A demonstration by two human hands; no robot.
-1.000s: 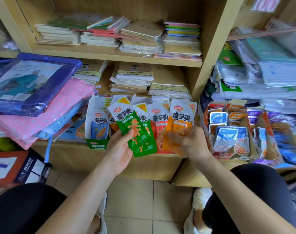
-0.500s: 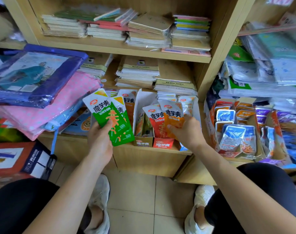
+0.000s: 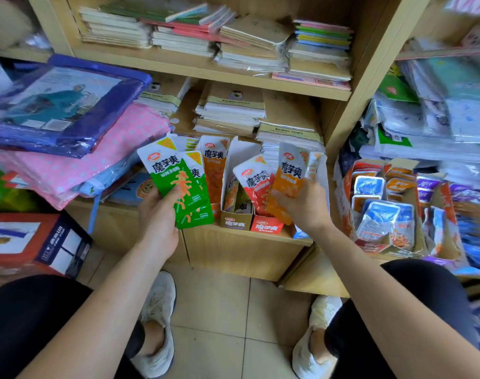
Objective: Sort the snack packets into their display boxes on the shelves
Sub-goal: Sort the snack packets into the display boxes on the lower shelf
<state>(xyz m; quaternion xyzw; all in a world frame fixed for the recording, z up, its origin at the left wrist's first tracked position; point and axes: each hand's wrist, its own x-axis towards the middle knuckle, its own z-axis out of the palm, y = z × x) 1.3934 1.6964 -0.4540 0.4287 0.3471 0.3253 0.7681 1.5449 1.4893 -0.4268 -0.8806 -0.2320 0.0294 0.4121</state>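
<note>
My left hand (image 3: 158, 220) grips two green snack packets (image 3: 178, 187), held upright in front of the low shelf. My right hand (image 3: 301, 206) grips an orange packet (image 3: 288, 179) together with a red packet (image 3: 256, 184), just above the small display boxes. A brown display box (image 3: 236, 221) and a red display box (image 3: 267, 227) stand side by side on the shelf edge, with packets inside. Behind the green packets, an orange packet (image 3: 214, 165) stands upright in another box.
A larger display box (image 3: 370, 242) of blue and orange packets sits to the right. Stacked notebooks (image 3: 233, 113) fill the shelves behind. Pink and purple fabric packs (image 3: 69, 149) lie at the left, above a red carton (image 3: 28, 242). Tiled floor lies below.
My left hand has carried the green packets left, away from the others. My right hand has kept the orange and red packets over the small boxes and lifted them slightly.
</note>
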